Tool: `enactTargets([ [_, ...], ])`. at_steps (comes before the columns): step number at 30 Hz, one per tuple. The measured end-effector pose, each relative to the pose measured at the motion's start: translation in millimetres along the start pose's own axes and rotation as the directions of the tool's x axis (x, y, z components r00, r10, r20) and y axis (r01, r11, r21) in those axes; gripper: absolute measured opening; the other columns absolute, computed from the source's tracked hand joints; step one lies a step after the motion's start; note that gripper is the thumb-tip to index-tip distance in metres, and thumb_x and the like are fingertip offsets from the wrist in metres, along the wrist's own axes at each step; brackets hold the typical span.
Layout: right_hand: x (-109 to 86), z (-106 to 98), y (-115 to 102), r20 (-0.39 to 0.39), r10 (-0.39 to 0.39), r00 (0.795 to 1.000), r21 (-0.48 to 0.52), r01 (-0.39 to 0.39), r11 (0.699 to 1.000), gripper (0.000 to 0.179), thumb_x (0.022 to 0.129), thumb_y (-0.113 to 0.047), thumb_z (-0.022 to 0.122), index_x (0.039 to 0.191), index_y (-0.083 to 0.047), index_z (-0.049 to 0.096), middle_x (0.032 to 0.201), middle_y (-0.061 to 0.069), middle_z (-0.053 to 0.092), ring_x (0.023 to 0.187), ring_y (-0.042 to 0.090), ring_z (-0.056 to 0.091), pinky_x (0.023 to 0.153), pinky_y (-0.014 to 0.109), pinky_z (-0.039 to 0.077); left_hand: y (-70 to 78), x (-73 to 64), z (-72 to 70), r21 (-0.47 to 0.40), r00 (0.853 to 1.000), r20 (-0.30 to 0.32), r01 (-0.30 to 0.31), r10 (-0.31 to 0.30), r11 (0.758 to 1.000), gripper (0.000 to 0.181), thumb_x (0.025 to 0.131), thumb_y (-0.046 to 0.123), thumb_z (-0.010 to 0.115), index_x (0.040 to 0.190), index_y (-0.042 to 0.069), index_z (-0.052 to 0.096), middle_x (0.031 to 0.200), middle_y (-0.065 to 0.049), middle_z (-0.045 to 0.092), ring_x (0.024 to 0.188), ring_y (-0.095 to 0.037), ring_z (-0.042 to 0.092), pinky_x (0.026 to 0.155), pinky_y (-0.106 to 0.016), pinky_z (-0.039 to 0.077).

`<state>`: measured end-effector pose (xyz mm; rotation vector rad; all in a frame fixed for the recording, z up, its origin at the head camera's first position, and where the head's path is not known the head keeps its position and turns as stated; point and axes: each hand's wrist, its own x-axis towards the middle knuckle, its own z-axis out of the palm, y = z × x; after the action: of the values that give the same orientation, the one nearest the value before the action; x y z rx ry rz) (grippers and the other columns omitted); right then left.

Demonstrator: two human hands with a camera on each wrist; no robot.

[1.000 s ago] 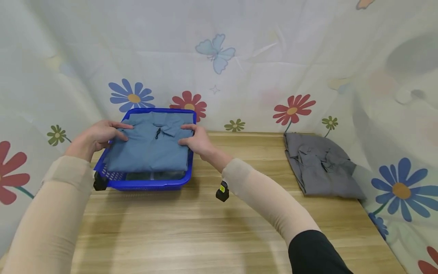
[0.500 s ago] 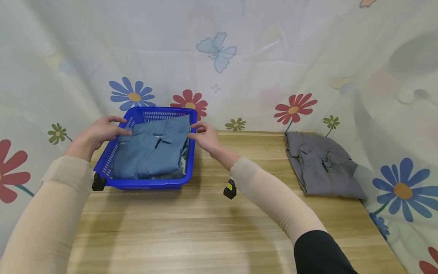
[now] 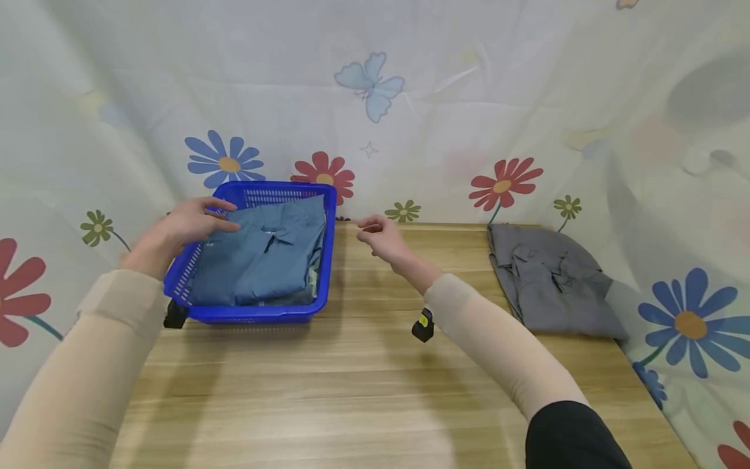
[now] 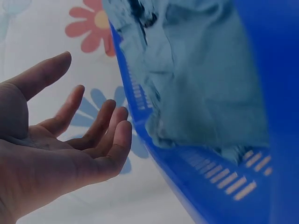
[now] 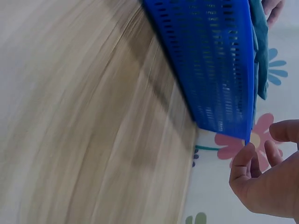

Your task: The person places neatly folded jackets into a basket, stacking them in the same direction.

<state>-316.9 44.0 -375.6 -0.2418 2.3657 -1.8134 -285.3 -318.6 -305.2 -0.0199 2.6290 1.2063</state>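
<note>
A folded blue shirt [image 3: 258, 254] with a dark zipper pull lies in the blue plastic basket [image 3: 252, 316], slightly askew; a sliver of other cloth shows beneath it at the front right. Above the basket's back left side hovers my left hand [image 3: 190, 225], fingers loosely bent and nothing in them. The left wrist view shows that left hand [image 4: 79, 149] apart from the shirt. To the right of the basket, in the air, is my right hand [image 3: 383, 241], loosely curled and holding nothing; the right wrist view shows the same right hand [image 5: 271, 182] near the basket's corner.
A folded grey garment [image 3: 553, 283] lies at the right end of the wooden table [image 3: 328, 397]. A white curtain [image 3: 433, 130] printed with flowers hangs behind the table and along both sides.
Both hands held the blue shirt's sides over the basket; the shirt then dropped inside and was let go. My right hand has moved right, off the basket, and the left shifted slightly right.
</note>
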Motion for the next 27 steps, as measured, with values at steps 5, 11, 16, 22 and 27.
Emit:
enactTargets([
  [5, -6.7, -10.6, 10.3, 0.028, 0.005, 1.0, 0.008, -0.005, 1.0, 0.025, 0.102, -0.008, 0.061, 0.126, 0.001, 0.063, 0.125, 0.016, 0.061, 0.105, 0.028, 0.058, 0.074, 0.034, 0.049, 14.4, -1.4, 13.2, 0.025, 0.999, 0.014, -0.041, 0.041, 0.999, 0.062, 0.101, 0.029, 0.068, 0.15, 0.002, 0.043, 0.15, -0.033, 0.041, 0.137, -0.051, 0.037, 0.111, -0.068, 0.029],
  [11, -18.6, -19.4, 28.1, 0.054, 0.003, 0.999, -0.066, 0.001, 0.998, 0.024, 0.102, -0.009, 0.062, 0.125, -0.001, 0.065, 0.123, 0.014, 0.063, 0.106, 0.024, 0.059, 0.076, 0.039, 0.051, 26.0, -7.9, 35.3, 0.063, 0.995, 0.033, -0.096, 0.095, 0.993, 0.055, 0.1, 0.028, 0.069, 0.144, 0.002, 0.05, 0.144, -0.031, 0.05, 0.132, -0.049, 0.044, 0.107, -0.067, 0.034],
  [16, -30.8, -37.2, 41.6, 0.046, -0.026, 0.999, -0.179, 0.034, 0.983, 0.022, 0.101, -0.01, 0.064, 0.122, -0.003, 0.066, 0.12, 0.014, 0.064, 0.103, 0.024, 0.061, 0.074, 0.035, 0.052, 33.4, -11.9, 53.3, 0.058, 0.989, 0.057, -0.142, 0.139, 0.988, 0.051, 0.101, 0.027, 0.068, 0.142, 0.003, 0.052, 0.141, -0.027, 0.052, 0.129, -0.045, 0.047, 0.106, -0.065, 0.038],
  [22, -43.1, -65.1, 50.3, 0.05, -0.092, 0.994, -0.293, 0.103, 0.951, 0.023, 0.101, -0.013, 0.065, 0.121, -0.002, 0.066, 0.12, 0.015, 0.065, 0.105, 0.03, 0.061, 0.081, 0.036, 0.051, 41.9, -17.2, 69.2, 0.039, 0.98, 0.056, -0.193, 0.191, 0.98, 0.045, 0.103, 0.024, 0.065, 0.141, 0.002, 0.054, 0.138, -0.024, 0.054, 0.127, -0.042, 0.049, 0.104, -0.06, 0.042],
  [27, -53.5, -87.0, 50.8, 0.042, -0.094, 0.995, -0.344, 0.103, 0.933, 0.029, 0.101, -0.015, 0.064, 0.126, -0.001, 0.063, 0.128, 0.021, 0.061, 0.114, 0.033, 0.059, 0.091, 0.045, 0.05, 45.6, -19.3, 82.5, 0.034, 0.972, 0.017, -0.237, 0.236, 0.971, 0.04, 0.104, 0.02, 0.062, 0.139, 0.001, 0.055, 0.135, -0.021, 0.057, 0.124, -0.04, 0.051, 0.102, -0.056, 0.046],
])
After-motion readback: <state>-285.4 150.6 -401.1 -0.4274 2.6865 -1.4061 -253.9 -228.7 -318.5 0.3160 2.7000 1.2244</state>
